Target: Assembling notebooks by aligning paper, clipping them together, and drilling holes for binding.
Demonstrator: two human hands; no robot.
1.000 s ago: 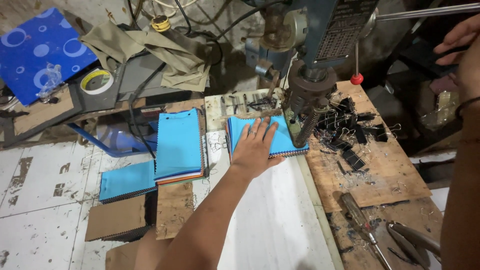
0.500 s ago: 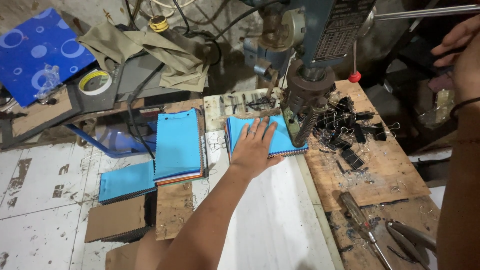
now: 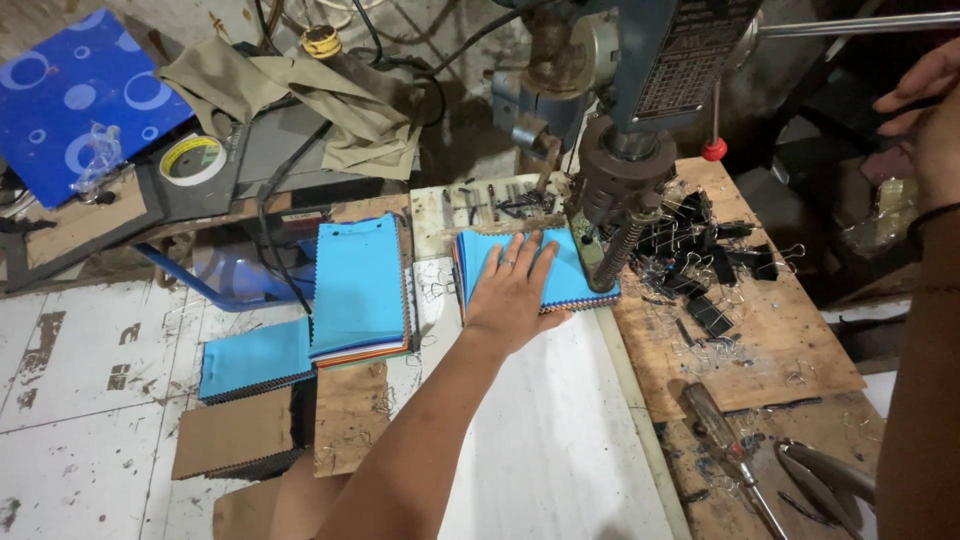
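Workbench (image 3: 560, 420) bears a blue swatch stack (image 3: 560, 275) pressed by the flat, spread left hand (image 3: 515, 290); right hand (image 3: 925, 110) seemingly grips a lever (image 3: 850, 24).

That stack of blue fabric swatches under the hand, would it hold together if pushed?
Probably not on its own: the swatch stack is many thin loose layers with zigzag edges, likely to fan or slide. The left hand lies flat on it. It looks light and floppy.
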